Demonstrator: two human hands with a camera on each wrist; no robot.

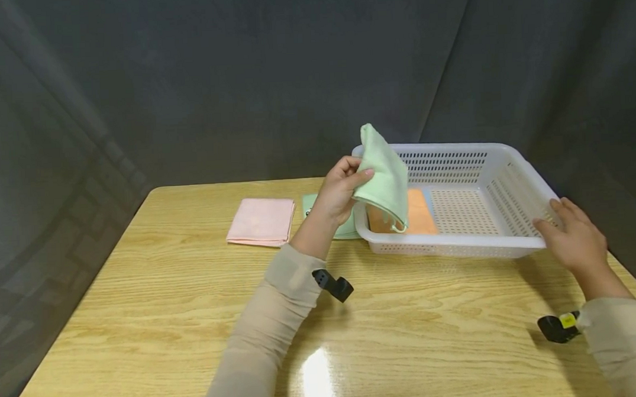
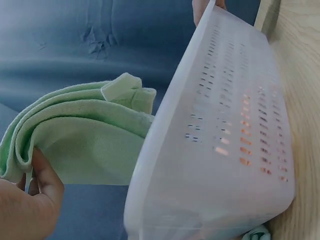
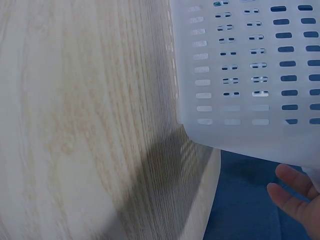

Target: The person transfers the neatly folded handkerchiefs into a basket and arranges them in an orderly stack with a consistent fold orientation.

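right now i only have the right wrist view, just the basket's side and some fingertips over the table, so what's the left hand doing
Observer: The left hand pinches a green cloth at the left end of the basket.
Operator: ok, anything inside the basket already
Observer: Yes, the head view shows an orange cloth on its floor, toward the left end.
Operator: and what's furthest left on the table
Observer: A folded pink cloth, lying flat on the table, apart from the basket.
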